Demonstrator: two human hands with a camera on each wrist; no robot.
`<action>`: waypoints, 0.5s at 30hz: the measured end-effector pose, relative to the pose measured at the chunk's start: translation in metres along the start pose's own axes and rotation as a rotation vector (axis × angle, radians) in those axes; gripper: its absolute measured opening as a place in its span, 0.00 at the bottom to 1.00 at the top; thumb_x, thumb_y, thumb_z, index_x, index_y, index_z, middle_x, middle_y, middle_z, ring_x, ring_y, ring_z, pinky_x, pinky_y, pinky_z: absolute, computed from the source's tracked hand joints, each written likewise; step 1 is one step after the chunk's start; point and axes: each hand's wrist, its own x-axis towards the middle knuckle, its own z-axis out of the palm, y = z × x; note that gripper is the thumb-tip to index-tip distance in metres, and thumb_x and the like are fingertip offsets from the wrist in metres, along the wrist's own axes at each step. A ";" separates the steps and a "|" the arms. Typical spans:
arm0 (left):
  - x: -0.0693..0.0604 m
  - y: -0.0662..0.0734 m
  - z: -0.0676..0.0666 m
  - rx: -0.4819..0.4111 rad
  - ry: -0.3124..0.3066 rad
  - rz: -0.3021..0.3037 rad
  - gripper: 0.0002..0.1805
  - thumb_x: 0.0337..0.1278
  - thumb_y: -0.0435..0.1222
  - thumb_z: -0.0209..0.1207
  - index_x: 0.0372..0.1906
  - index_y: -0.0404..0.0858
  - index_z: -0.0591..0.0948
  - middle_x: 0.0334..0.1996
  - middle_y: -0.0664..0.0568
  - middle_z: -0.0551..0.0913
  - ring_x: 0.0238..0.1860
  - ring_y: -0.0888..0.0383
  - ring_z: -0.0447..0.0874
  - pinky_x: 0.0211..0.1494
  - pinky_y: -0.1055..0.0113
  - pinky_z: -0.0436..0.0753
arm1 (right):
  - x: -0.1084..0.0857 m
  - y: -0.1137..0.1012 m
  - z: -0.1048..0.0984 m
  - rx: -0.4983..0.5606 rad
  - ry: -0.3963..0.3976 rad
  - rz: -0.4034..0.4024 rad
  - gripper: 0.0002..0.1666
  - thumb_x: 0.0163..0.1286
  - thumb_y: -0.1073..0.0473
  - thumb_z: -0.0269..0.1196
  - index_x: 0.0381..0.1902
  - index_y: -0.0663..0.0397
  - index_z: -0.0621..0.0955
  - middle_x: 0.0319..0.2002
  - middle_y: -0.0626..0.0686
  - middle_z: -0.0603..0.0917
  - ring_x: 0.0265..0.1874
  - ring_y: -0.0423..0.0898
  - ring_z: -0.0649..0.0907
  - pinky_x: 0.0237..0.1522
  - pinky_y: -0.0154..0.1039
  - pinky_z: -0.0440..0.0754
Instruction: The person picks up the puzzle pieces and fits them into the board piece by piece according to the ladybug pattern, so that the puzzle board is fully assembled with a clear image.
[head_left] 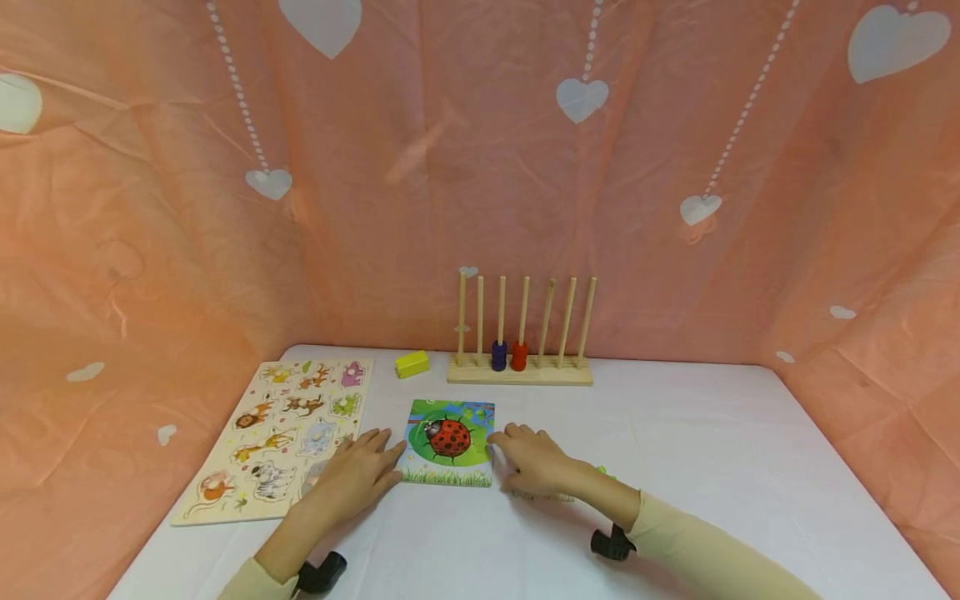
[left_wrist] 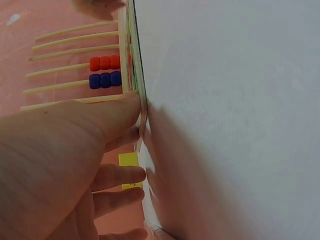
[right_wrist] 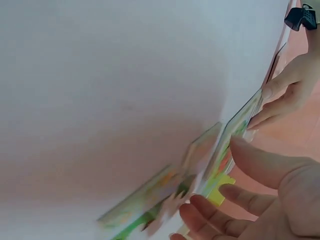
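Ladybug puzzle (head_left: 448,438): flat on the surface (head_left: 675,467), left of its middle, picture facing the person. Lying flat, it presumably keeps the printed face readable and needs no lifting.
Left hand (head_left: 358,468): thumb and forefinger at the puzzle's left edge, thumb towards its near left corner; other fingers extended. Grip loosely spread, nothing enclosed. Likely a steadying contact rather than a hold.
Right hand (head_left: 536,460): fingertips at the puzzle's right edge, fingers parted and lightly bent in the right wrist view. Grip open, nothing seen in it. Set opposite the left hand, which would suit squaring the puzzle between two sides.
Printed pieces (head_left: 546,497): beneath the right forearm and hand, grass print showing; mostly covered in the head view and blurred in the right wrist view. Count cannot be told. Placed within the right hand's easy reach.
Animal board (head_left: 258,392): flat along the surface's left edge, apparently parked out of the working area.
Yellow block (head_left: 412,364): near the far edge, between animal board and peg stand (head_left: 555,378).
Peg stand: just inside the far edge; blue beads (head_left: 498,357) and red beads (head_left: 519,357) threaded on neighbouring pegs, which keep them from rolling.
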 end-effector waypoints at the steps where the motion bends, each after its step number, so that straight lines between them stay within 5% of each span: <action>1: 0.000 0.000 0.000 0.001 0.001 -0.001 0.24 0.66 0.44 0.61 0.62 0.36 0.80 0.63 0.33 0.75 0.66 0.35 0.70 0.63 0.31 0.66 | -0.003 0.003 0.000 0.017 0.002 -0.004 0.36 0.56 0.56 0.76 0.62 0.58 0.77 0.41 0.51 0.77 0.39 0.46 0.75 0.36 0.42 0.71; 15: 0.000 0.001 -0.001 -0.010 -0.007 -0.004 0.24 0.66 0.44 0.61 0.62 0.36 0.80 0.63 0.32 0.74 0.66 0.35 0.69 0.64 0.31 0.66 | -0.021 0.019 0.007 0.161 0.071 0.025 0.37 0.49 0.62 0.78 0.58 0.59 0.78 0.37 0.47 0.75 0.38 0.44 0.73 0.38 0.41 0.69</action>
